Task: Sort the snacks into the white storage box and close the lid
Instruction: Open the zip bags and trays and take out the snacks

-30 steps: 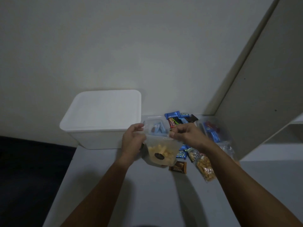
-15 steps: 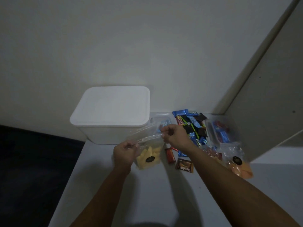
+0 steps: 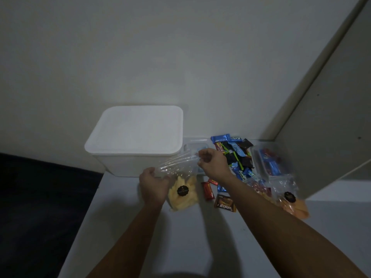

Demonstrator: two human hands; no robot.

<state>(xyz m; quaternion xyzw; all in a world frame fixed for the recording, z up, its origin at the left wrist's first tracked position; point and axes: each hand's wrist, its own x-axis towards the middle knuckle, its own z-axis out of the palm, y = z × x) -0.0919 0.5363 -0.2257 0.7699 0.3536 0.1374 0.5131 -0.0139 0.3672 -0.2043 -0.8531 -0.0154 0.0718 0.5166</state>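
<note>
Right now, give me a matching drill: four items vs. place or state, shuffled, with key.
Items
1. white storage box
2. clear bag of yellow chips
3. brown Nextar packet
4. bag of orange snacks

States
A. lies flat on the table, just right of the held bag
B. lid on, at the table's far left
C. far right, below the clear tubs
D. gripped at its top by the left hand and right hand

Pairs: 1-B, 2-D, 3-A, 4-C
</note>
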